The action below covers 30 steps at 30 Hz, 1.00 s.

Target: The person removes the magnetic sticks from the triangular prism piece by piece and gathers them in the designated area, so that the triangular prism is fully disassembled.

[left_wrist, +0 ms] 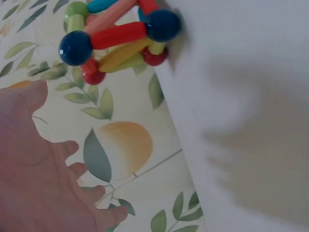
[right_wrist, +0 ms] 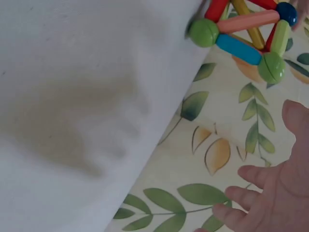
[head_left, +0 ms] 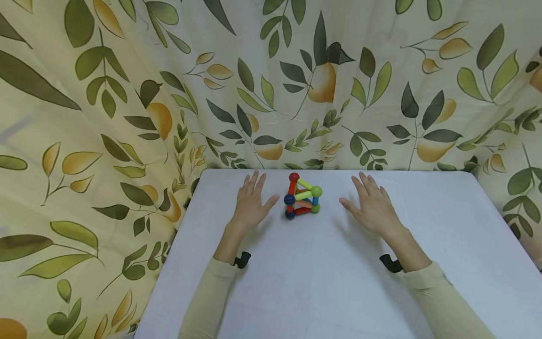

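Observation:
A small frame of coloured rods and balls (head_left: 302,196), like a magnetic stick-and-ball building toy, stands near the table's far edge. Its balls are dark blue, green and red; its rods are red, yellow-green, blue, salmon and yellow. My left hand (head_left: 251,202) is just left of it, palm down with fingers spread, apart from the toy. On the other side, farther off, my right hand (head_left: 373,207) hovers with straight fingers and holds nothing. Both wrist views show the toy (left_wrist: 118,36) beyond the thumb, with a hand's shadow on the table.
A white-covered table (head_left: 313,282) lies under both hands. Behind it and at the left hangs a curtain (head_left: 237,94) printed with leaves and fruit. Each wrist carries a small black device (head_left: 242,260), and light sleeves cover the forearms.

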{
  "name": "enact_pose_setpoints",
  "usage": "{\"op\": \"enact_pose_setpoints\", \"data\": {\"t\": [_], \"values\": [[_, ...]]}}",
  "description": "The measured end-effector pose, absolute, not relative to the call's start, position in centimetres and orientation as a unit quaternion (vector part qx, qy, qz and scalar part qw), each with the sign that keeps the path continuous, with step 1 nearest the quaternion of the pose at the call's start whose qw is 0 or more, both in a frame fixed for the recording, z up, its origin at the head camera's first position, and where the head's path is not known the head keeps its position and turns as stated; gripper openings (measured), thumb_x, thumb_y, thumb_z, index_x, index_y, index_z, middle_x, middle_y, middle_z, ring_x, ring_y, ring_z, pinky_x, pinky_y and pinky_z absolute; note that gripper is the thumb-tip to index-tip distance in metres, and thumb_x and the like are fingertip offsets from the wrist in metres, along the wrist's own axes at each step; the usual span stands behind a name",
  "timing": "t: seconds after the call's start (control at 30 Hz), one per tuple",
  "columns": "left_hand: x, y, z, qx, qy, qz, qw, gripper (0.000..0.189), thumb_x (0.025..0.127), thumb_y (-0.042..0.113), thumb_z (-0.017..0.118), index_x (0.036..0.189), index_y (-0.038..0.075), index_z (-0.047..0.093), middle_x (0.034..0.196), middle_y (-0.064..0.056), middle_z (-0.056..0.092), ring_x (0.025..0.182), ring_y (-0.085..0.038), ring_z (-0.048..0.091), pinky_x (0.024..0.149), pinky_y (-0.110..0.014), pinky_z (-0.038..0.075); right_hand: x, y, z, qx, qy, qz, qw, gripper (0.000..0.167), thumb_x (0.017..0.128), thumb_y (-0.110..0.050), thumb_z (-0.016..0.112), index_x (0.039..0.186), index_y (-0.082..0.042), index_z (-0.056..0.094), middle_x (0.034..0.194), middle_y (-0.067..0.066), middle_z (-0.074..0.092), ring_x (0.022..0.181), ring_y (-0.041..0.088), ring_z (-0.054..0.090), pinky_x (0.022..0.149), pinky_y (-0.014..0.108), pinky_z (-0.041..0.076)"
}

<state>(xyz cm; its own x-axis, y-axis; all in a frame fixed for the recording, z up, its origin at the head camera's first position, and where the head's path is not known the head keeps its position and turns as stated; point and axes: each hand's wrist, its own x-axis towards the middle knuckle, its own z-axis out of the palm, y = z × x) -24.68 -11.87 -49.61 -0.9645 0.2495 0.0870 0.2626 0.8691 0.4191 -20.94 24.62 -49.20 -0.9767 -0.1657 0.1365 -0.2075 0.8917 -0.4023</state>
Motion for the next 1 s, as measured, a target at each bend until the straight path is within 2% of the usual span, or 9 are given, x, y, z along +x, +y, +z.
{"op": "enact_pose_setpoints", "data": {"t": [0.2, 0.33, 0.43, 0.57, 0.73, 0.83, 1.0], "values": [[-24.9, -10.7, -48.6, -0.156, -0.932, -0.326, 0.005, 0.087, 0.102, 0.067, 0.049, 0.169, 0.027, 0.010, 0.176, 0.003, -0.002, 0.162, -0.026, 0.002, 0.125, -0.061, 0.018, -21.0, 23.5, -48.7, 0.101, -0.967, 0.226, 0.058, 0.087, 0.105, -0.061, 0.049, 0.164, -0.002, 0.025, 0.171, 0.024, 0.016, 0.156, 0.048, 0.014, 0.120, 0.072, 0.016], [-25.2, -9.9, -47.8, -0.163, -0.893, -0.419, -0.003, 0.085, 0.102, 0.061, 0.056, 0.168, 0.033, 0.012, 0.175, 0.005, 0.001, 0.160, -0.025, 0.013, 0.121, -0.062, 0.027, -21.2, 22.8, -48.3, 0.103, -0.959, 0.253, 0.076, 0.082, 0.105, -0.057, 0.052, 0.162, -0.003, 0.029, 0.168, 0.027, 0.022, 0.153, 0.052, 0.022, 0.117, 0.072, 0.024], [-25.3, -9.4, -47.0, -0.174, -0.838, -0.517, -0.017, 0.081, 0.103, 0.051, 0.063, 0.167, 0.031, 0.018, 0.174, 0.002, 0.011, 0.157, -0.024, 0.026, 0.120, -0.058, 0.033, -21.4, 22.1, -48.1, 0.098, -0.950, 0.286, 0.081, 0.080, 0.105, -0.055, 0.054, 0.160, -0.001, 0.032, 0.165, 0.029, 0.027, 0.149, 0.053, 0.028, 0.114, 0.073, 0.029], [-25.2, -8.6, -45.8, -0.181, -0.738, -0.647, -0.068, 0.071, 0.104, 0.036, 0.064, 0.164, 0.027, 0.027, 0.168, 0.002, 0.027, 0.150, -0.027, 0.041, 0.118, -0.053, 0.040, -22.0, 20.8, -48.2, 0.091, -0.936, 0.330, 0.083, 0.077, 0.105, -0.053, 0.056, 0.157, 0.001, 0.036, 0.160, 0.028, 0.034, 0.145, 0.049, 0.038, 0.112, 0.069, 0.036], [-25.4, -7.3, -45.1, -0.171, -0.678, -0.706, -0.111, 0.063, 0.105, 0.026, 0.061, 0.162, 0.024, 0.032, 0.164, 0.002, 0.034, 0.143, -0.037, 0.049, 0.111, -0.056, 0.047, -22.8, 19.4, -48.3, 0.085, -0.920, 0.371, 0.091, 0.065, 0.104, -0.044, 0.063, 0.151, -0.002, 0.047, 0.150, 0.025, 0.049, 0.127, 0.044, 0.058, 0.098, 0.061, 0.052], [-25.8, -6.5, -45.2, -0.161, -0.658, -0.725, -0.128, 0.066, 0.103, 0.017, 0.064, 0.162, 0.022, 0.033, 0.163, -0.001, 0.034, 0.142, -0.036, 0.050, 0.107, -0.058, 0.048, -23.1, 19.0, -48.4, 0.075, -0.911, 0.398, 0.081, 0.056, 0.102, -0.036, 0.068, 0.146, -0.003, 0.054, 0.138, 0.022, 0.061, 0.114, 0.040, 0.068, 0.090, 0.057, 0.057], [-26.5, -5.0, -46.1, -0.134, -0.659, -0.727, -0.140, 0.073, 0.098, -0.001, 0.067, 0.161, 0.018, 0.035, 0.161, -0.005, 0.038, 0.141, -0.030, 0.053, 0.102, -0.043, 0.055, -23.5, 18.7, -48.8, 0.045, -0.897, 0.437, 0.052, 0.043, 0.101, -0.032, 0.069, 0.135, -0.005, 0.065, 0.123, 0.017, 0.072, 0.101, 0.034, 0.074, 0.081, 0.049, 0.061]]}}
